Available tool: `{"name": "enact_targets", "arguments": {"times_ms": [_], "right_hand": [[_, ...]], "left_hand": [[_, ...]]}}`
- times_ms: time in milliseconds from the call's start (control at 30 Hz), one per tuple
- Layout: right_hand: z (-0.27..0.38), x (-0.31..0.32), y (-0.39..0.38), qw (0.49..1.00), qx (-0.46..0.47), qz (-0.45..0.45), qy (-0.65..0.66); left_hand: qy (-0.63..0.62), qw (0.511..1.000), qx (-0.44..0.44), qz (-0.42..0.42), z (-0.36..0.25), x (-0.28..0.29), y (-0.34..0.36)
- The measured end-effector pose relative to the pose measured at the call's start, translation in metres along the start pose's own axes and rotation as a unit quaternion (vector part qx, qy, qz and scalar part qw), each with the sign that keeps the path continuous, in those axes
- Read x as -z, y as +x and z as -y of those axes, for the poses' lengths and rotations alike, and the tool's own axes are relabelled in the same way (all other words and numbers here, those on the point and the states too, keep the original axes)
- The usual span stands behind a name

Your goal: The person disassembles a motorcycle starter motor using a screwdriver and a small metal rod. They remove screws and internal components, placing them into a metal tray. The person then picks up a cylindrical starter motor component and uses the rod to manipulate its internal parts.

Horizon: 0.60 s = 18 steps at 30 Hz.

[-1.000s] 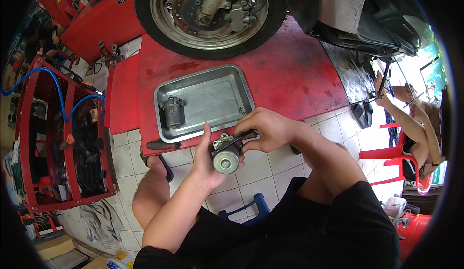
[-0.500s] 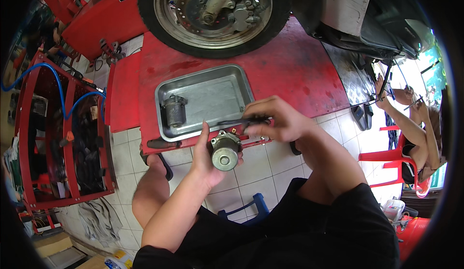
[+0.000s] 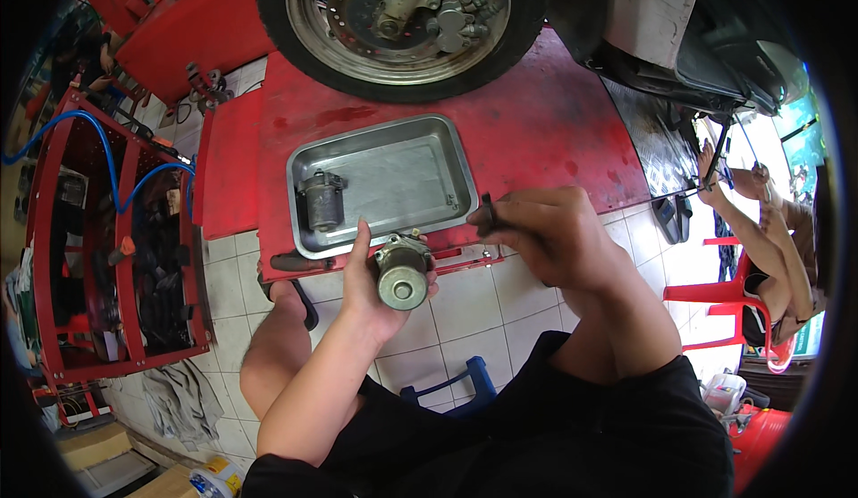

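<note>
White square floor tiles (image 3: 409,368) are partly covered by a low, flat red metal platform (image 3: 536,131) with a scuffed and stained top. By its far edge in view, a motorcycle's front wheel (image 3: 393,24), with a black tyre and a brake disc, is seen. On the platform a shallow rectangular silvery metal tray (image 3: 384,176) is placed, and inside its left part a worn grey cylindrical motor (image 3: 323,207) is laid; a few small dark bits (image 3: 451,200) are scattered near its right wall.

In front of the tray, a second, cleaner silvery cylindrical motor (image 3: 402,279) is gripped by the left hand (image 3: 371,306); its round end cap is turned toward the viewer, its lugged end is pointed toward the tray, and it is flanked by the thumb and the fingertips. By the right hand (image 3: 554,234), closed and held apart from that motor, a narrow dark object (image 3: 485,216) is pinched; its full shape is hidden. A dark-handled tool (image 3: 295,262) is left at the platform's near edge, just beside the tray's near left corner. At the right, a red plastic chair (image 3: 728,294) is occupied by another person (image 3: 760,221).
</note>
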State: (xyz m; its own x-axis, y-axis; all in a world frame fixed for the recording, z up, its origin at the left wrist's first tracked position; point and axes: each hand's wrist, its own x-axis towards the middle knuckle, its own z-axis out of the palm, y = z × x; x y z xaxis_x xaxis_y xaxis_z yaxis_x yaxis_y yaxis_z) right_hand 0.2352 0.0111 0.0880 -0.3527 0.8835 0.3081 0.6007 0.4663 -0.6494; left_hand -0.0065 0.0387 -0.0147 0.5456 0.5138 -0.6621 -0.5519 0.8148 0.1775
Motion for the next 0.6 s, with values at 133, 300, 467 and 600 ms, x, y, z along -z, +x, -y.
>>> {"name": "enact_targets", "arguments": {"times_ms": [133, 300, 467, 600], "right_hand": [[0.009, 0.001, 0.000, 0.995, 0.033, -0.010, 0.095], [0.008, -0.001, -0.005, 0.981, 0.128, -0.012, 0.147], [0.012, -0.004, -0.003, 0.973, 0.139, 0.004, 0.186], [0.014, -0.009, -0.003, 0.966, 0.147, 0.008, 0.212]], "left_hand": [[-0.006, 1.000, -0.004, 0.005, 0.000, -0.004, -0.001], [-0.011, 0.999, -0.002, 0.038, -0.001, 0.000, -0.003], [-0.003, 0.999, -0.026, 0.020, 0.000, 0.005, -0.001], [0.002, 0.999, -0.043, -0.026, 0.000, -0.002, 0.000]]}}
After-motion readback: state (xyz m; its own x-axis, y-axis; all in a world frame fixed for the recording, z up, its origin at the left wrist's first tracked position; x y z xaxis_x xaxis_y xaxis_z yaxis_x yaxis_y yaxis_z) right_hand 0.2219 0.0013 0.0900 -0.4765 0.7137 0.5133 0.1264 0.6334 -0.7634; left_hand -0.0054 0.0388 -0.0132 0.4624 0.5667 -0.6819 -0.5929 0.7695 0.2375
